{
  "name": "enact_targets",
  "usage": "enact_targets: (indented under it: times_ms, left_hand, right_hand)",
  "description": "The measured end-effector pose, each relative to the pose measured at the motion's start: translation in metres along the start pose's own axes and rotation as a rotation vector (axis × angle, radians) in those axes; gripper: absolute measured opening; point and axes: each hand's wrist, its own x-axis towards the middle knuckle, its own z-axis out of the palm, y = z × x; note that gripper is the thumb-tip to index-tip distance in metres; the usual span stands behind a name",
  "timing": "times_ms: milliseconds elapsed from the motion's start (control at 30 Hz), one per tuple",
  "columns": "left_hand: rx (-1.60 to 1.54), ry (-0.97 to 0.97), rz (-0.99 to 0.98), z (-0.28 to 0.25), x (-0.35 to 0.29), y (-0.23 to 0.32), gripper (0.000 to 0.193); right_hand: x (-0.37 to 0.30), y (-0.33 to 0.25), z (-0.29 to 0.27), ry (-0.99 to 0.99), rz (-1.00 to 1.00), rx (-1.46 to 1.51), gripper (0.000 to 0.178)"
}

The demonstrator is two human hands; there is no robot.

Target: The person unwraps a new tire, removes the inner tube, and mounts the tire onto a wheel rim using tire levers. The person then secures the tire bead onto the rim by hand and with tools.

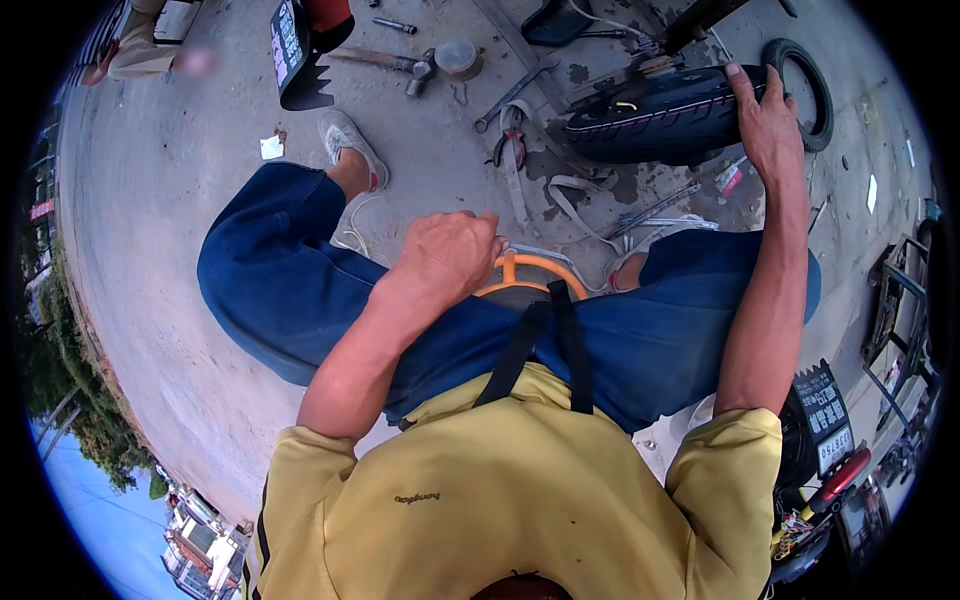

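Note:
My right hand (771,125) rests on the right end of a black tyre (650,125), its fingers spread over the rubber. The tyre is on a wheel joined to a dark vehicle frame (700,22) at the top. Above my lap my left hand (447,250) is closed, fingers curled under; what they hold, if anything, is hidden. Just beyond its knuckles are a thin metal rod (545,252) and the orange frame of a seat (545,262) between my legs. Red-handled pliers (512,137) and a wrench (510,98) lie left of the wheel.
A hammer (385,62), a round container (457,57) and a socket-like tool (394,25) lie farther off. A loose tyre (815,95) lies beyond my right hand. Pale straps (575,205) and metal bars (655,210) lie near my right foot. Another person's leg (140,55) shows top left.

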Motion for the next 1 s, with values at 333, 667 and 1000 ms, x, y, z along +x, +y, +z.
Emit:
enact_targets:
  times_ms: [333, 667, 1000]
  left_hand:
    - [-0.278, -0.708, -0.01, 0.157, 0.062, -0.004, 0.057]
    - [-0.349, -1.035, -0.079, 0.136, 0.106, -0.081, 0.073]
    - [-0.229, -1.089, -0.015, 0.09, 0.117, -0.162, 0.056]
  right_hand:
    - [-0.01, -0.008, -0.011, -0.1, 0.031, -0.184, 0.083]
    - [-0.039, -0.034, -0.028, -0.131, -0.043, -0.051, 0.065]
    - [-0.066, -0.102, -0.03, -0.023, 0.149, -0.209, 0.066]
